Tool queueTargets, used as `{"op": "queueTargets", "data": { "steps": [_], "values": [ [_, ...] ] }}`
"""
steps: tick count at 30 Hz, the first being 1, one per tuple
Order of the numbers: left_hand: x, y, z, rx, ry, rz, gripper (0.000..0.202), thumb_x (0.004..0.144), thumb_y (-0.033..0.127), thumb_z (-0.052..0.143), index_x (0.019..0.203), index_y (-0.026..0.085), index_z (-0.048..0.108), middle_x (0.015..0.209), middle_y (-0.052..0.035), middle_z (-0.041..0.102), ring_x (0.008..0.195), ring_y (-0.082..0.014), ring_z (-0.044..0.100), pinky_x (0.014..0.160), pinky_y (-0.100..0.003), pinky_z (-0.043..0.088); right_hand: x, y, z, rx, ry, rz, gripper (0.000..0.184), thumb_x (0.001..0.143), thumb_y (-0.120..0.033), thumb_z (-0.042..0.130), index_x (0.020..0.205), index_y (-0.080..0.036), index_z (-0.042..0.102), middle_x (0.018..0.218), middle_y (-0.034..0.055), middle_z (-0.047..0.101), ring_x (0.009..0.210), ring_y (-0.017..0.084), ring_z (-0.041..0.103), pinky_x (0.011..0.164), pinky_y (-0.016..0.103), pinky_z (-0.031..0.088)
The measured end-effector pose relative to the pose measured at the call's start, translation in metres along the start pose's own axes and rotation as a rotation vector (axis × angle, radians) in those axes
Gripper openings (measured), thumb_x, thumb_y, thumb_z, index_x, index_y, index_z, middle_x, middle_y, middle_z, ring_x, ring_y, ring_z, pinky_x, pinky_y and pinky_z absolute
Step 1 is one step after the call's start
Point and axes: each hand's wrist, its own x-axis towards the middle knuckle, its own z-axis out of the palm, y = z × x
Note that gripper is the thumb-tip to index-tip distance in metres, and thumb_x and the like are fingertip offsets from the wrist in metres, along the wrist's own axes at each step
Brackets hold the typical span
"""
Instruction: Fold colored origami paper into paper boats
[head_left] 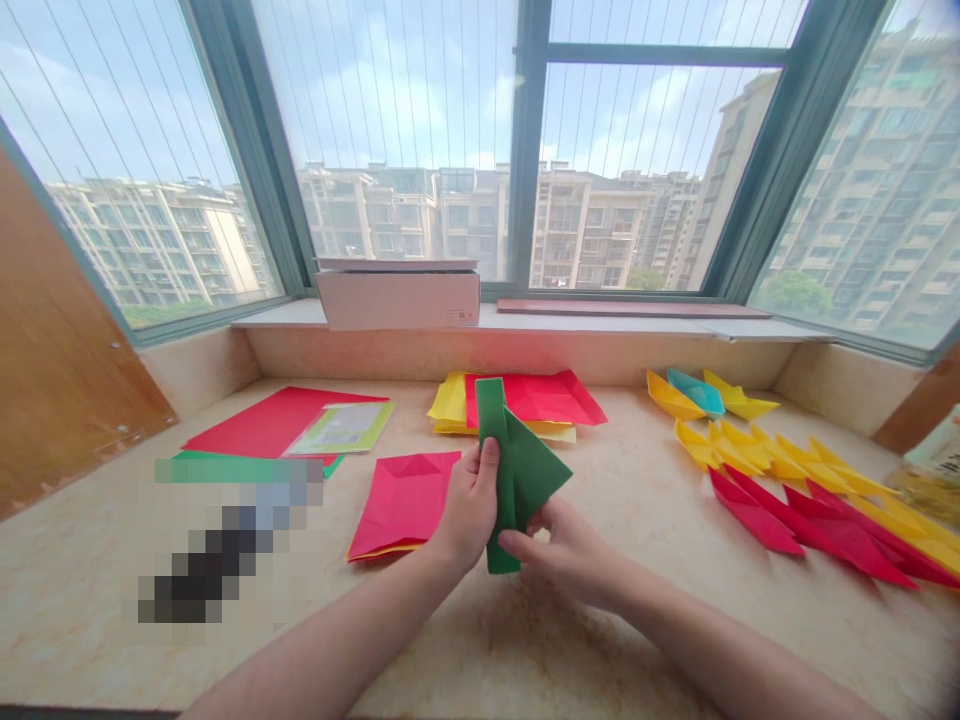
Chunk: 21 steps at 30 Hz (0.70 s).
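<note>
A sheet of green paper (529, 465), folded into a triangle with a long strip along its left side, is held up above the counter. My left hand (472, 500) grips the strip from the left, its thumb lying on the front. Lower down, my right hand (562, 550) pinches the paper near its bottom right, thumb in front and the other fingers partly hidden behind. Just left of my left hand lies a stack of creased red paper (405, 500) with a yellow edge beneath. Behind the green paper are more creased red sheets (551, 398) and yellow sheets (450, 400).
Several yellow paper boats (757, 450), red paper boats (840, 530) and a blue paper boat (697, 392) stand at the right. Flat red paper (262, 425) and a clear packet (341, 427) lie at the left, near a blurred-out patch. A white box (397, 298) rests on the windowsill.
</note>
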Motion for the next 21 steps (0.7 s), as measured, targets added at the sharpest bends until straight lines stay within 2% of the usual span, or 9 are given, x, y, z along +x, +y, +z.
{"op": "queueTargets", "data": {
  "steps": [5,8,11,15,19,21],
  "values": [
    [0.000,0.006,-0.001,-0.097,-0.078,0.012,0.045,0.077,0.058,0.070,0.075,0.013,0.067,0.065,-0.0018,0.066,0.061,-0.0149,0.061,0.055,-0.023,0.046,0.001,0.003,-0.010,0.069,-0.032,0.027,0.022,0.086,-0.037,0.064,0.097,-0.017,0.066,0.090,0.0048,0.069,0.087,0.023,0.062,0.079,0.038,0.052],
    [0.003,0.007,-0.004,-0.206,-0.139,0.012,0.038,0.078,0.051,0.074,0.084,0.014,0.068,0.070,-0.0019,0.070,0.063,-0.0152,0.065,0.059,-0.024,0.050,-0.001,0.004,-0.018,0.144,-0.109,0.047,0.027,0.085,-0.037,0.067,0.104,-0.018,0.065,0.093,0.0040,0.069,0.090,0.024,0.063,0.082,0.039,0.052],
    [0.008,0.012,-0.006,-0.280,-0.137,-0.001,0.035,0.078,0.046,0.075,0.090,0.014,0.069,0.078,-0.0039,0.074,0.071,-0.0180,0.070,0.068,-0.027,0.054,0.001,0.003,-0.023,0.155,-0.136,0.065,0.032,0.086,-0.042,0.066,0.107,-0.019,0.067,0.094,0.0040,0.070,0.091,0.024,0.063,0.082,0.039,0.052],
    [0.014,0.024,-0.009,-0.344,-0.093,0.035,0.031,0.074,0.039,0.081,0.086,0.013,0.070,0.083,-0.0058,0.076,0.082,-0.0204,0.072,0.078,-0.029,0.056,0.007,0.000,-0.037,0.109,-0.050,0.025,0.038,0.088,-0.049,0.061,0.110,-0.020,0.070,0.096,0.0053,0.072,0.090,0.025,0.065,0.080,0.038,0.052],
    [0.016,0.030,-0.013,-0.342,-0.151,0.012,0.027,0.076,0.033,0.079,0.089,0.012,0.070,0.090,-0.0086,0.077,0.086,-0.0219,0.073,0.080,-0.031,0.058,0.012,-0.001,-0.061,-0.055,0.161,-0.029,0.037,0.090,-0.050,0.059,0.104,-0.020,0.075,0.092,0.0060,0.073,0.086,0.025,0.065,0.074,0.036,0.050],
    [0.016,0.028,-0.015,-0.338,-0.173,-0.006,0.027,0.078,0.033,0.077,0.093,0.013,0.069,0.094,-0.0085,0.077,0.087,-0.0229,0.073,0.082,-0.036,0.058,0.013,0.000,-0.070,-0.120,0.184,-0.048,0.035,0.090,-0.048,0.058,0.102,-0.020,0.075,0.090,0.0056,0.072,0.082,0.023,0.064,0.072,0.035,0.049]
  ]
}}
